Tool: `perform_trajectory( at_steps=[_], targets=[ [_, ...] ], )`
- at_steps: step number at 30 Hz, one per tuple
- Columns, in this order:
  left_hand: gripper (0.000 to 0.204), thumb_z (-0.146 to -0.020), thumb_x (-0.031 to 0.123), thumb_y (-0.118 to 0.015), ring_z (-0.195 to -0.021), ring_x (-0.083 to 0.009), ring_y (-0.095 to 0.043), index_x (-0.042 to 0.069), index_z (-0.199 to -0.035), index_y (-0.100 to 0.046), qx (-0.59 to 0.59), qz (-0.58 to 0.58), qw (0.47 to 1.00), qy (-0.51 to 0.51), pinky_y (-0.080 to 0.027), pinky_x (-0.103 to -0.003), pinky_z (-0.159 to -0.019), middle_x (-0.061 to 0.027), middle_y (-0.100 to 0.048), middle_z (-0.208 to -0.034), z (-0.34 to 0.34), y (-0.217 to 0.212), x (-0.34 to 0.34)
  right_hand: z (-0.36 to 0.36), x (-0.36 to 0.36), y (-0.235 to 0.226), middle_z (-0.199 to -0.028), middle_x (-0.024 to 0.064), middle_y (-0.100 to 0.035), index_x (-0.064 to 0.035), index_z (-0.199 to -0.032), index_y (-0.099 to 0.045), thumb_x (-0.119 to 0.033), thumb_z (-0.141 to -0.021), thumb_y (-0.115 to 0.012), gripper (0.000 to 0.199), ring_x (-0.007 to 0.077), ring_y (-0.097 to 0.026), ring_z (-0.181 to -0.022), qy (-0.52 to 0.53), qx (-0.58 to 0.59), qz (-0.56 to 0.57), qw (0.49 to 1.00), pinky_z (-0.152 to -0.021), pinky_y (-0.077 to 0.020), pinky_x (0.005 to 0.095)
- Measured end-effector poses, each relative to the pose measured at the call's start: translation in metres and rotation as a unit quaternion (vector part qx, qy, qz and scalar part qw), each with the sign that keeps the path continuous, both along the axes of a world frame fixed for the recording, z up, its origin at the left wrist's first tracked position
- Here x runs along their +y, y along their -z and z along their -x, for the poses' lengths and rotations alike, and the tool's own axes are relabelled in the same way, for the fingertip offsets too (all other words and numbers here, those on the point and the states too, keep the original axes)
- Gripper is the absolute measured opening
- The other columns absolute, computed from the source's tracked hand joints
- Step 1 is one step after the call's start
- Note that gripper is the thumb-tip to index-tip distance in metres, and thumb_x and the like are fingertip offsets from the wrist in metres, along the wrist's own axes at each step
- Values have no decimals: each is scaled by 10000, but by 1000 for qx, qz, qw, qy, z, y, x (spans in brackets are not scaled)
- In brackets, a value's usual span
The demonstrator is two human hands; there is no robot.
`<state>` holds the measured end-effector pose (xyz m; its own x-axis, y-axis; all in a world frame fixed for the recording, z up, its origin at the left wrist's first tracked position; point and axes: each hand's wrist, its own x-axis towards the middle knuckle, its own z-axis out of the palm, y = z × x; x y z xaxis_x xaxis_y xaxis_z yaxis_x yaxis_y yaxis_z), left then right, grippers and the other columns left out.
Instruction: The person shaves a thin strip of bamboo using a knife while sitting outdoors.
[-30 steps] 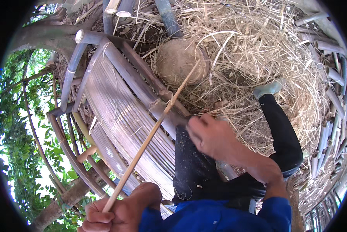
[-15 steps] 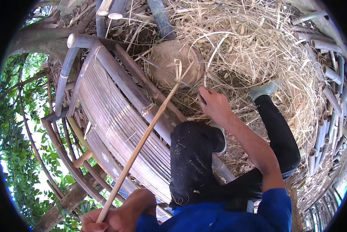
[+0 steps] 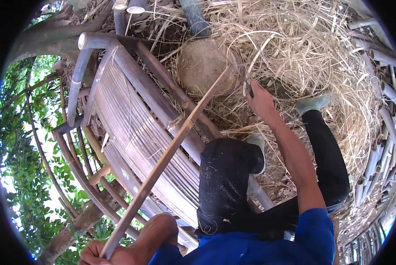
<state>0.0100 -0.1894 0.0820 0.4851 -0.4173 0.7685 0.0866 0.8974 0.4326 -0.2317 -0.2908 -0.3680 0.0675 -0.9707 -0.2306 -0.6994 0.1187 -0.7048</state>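
My left hand (image 3: 107, 255), at the lower left, is closed round the near end of a long, flat bamboo strip (image 3: 162, 164). The strip slants up and to the right over a slatted bamboo bench. My right hand (image 3: 262, 102) grips a knife (image 3: 243, 76) by its dark handle. Its thin blade lies close to the strip's far tip; whether they touch I cannot tell. Beneath that tip is a round wooden block (image 3: 198, 73) on the ground.
The slatted bamboo bench (image 3: 127, 115) with pole rails stands to the left. Pale shavings (image 3: 295, 48) are heaped at the far right. Cut bamboo poles (image 3: 385, 90) line the right side. My bent black-clad leg (image 3: 222, 185) is beside the bench, and green foliage (image 3: 19, 154) lies beyond it.
My right hand and the knife have moved up and right to beyond the strip's tip. A curled sliver at the tip no longer shows. My left hand sits slightly lower and further left.
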Motion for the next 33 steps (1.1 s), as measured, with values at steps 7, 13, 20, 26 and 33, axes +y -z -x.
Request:
perform_trajectory(
  at_steps=[7, 13, 20, 26, 33],
  targets=[
    [250, -1053, 208, -437, -441, -25, -263, 128, -829, -516, -26, 62, 992, 111, -175, -218, -400, 96, -295, -588, 42, 25, -16, -16, 37, -118, -697, 210, -634, -39, -1046, -515, -193, -943, -631, 219, 435, -644, -633, -17, -51, 8, 999, -596, -545, 520],
    [290, -1056, 201, -418, -453, -26, -233, 139, -773, -425, -56, 36, 994, 91, -159, -219, -417, 95, -260, -597, 39, 23, 1, -39, 94, -261, -752, 123, -590, -82, -1006, -558, -204, -934, -654, 171, 283, -646, -585, -162, -112, 138, 971, -515, -552, 391],
    [369, -1083, 351, -454, -459, -42, -223, 146, -778, -420, -10, 27, 1000, -7, -163, -234, -433, 88, -266, -617, 46, 24, 2, -46, 96, -266, -750, 87, -549, -78, -997, -598, -127, -865, -688, 168, 243, -646, -630, -162, -146, 205, 954, -500, -561, 354],
    [392, -1089, 386, -450, -471, -42, -237, 152, -777, -416, -21, 43, 998, 38, -176, -235, -445, 88, -271, -626, 50, 31, 7, -39, 95, -244, -706, 119, -557, -80, -987, -578, -156, -931, -619, 103, 271, -640, -603, -150, -32, 143, 978, -470, -536, 375],
    [371, -1090, 314, -439, -457, -38, -242, 163, -756, -376, -32, 40, 997, 59, -176, -228, -435, 88, -272, -616, 46, 29, 15, -38, 104, -249, -738, 124, -578, -111, -975, -562, -183, -922, -657, 131, 315, -632, -568, -116, -120, 173, 971, -454, -530, 406]
  ],
)
